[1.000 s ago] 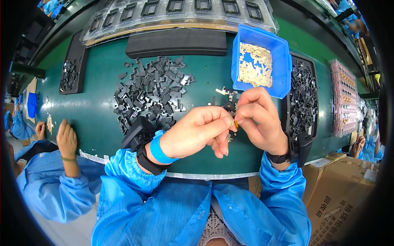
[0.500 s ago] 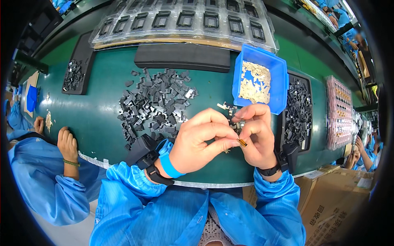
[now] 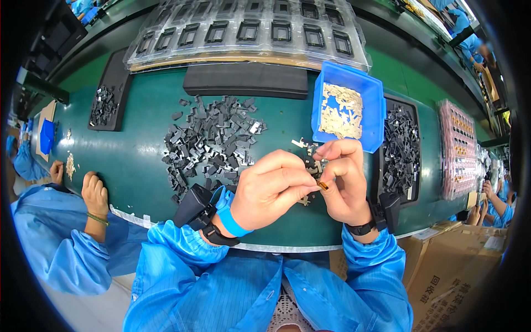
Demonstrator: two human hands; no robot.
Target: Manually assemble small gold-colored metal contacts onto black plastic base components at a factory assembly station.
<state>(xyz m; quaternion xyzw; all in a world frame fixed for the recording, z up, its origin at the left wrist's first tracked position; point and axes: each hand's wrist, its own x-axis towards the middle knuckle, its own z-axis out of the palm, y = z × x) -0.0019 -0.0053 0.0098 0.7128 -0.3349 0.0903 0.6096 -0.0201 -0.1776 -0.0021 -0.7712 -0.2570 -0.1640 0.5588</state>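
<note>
My left hand (image 3: pixel 274 185) and my right hand (image 3: pixel 347 185) meet above the table, their fingertips pinched together. Between the tips shows a small amber, shiny strip (image 3: pixel 323 186), with both hands closed on it; most of it is hidden by the fingers. Behind my hands lie several small cream and dark pieces (image 3: pixel 299 144), partly covered. To the left of my left hand spreads a loose heap of small black and grey rectangular parts (image 3: pixel 213 138). A blue bin (image 3: pixel 378 102) with cream flat pieces stands just beyond my right hand.
Black trays with dark parts stand at right (image 3: pixel 416 149) and far left (image 3: pixel 117 88). A long black block (image 3: pixel 246 82) lies before clear trays of black frames (image 3: pixel 249 47). Pink trays (image 3: pixel 458 149) stack at right. A co-worker's hand (image 3: pixel 95 193) rests at left; a cardboard box (image 3: pixel 448 271) stands below right.
My hands stay together with small finger movements, and the amber strip has turned slightly and shifted a little left. The whole view has shifted slightly.
</note>
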